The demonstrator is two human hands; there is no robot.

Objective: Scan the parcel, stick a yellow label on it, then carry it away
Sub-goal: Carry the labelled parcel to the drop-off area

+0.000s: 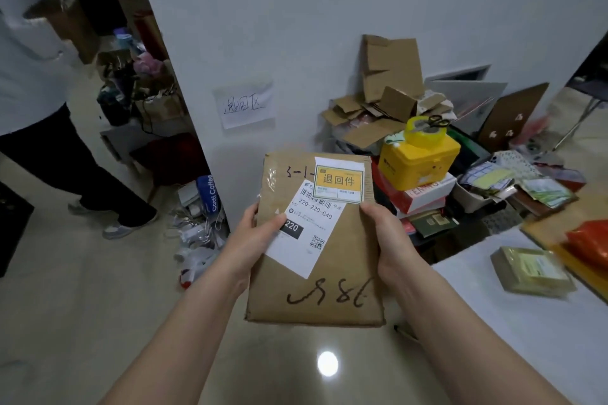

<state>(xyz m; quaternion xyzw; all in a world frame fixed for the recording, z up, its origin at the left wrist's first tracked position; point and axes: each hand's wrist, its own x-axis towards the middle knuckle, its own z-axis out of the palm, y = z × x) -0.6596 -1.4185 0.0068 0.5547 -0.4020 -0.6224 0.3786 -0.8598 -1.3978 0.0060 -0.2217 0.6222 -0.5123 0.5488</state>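
I hold a flat brown cardboard parcel (332, 276) in front of me above the floor, tilted slightly. A yellow label (339, 183) with black characters is stuck near its top right, overlapping a white shipping label (307, 223). My left hand (260, 233) grips the parcel's left edge with the thumb on the white label. My right hand (385, 233) grips the right edge just below the yellow label. Black marker writing runs across the parcel's lower part.
Another person (49, 141) stands at the left by a doorway. A heap of cardboard scraps (388, 99), a yellow box with a tape roll (418, 154) and stacked boxes lies against the wall ahead. A white table (513, 322) with packets is at right. Bags litter the floor left of the wall corner.
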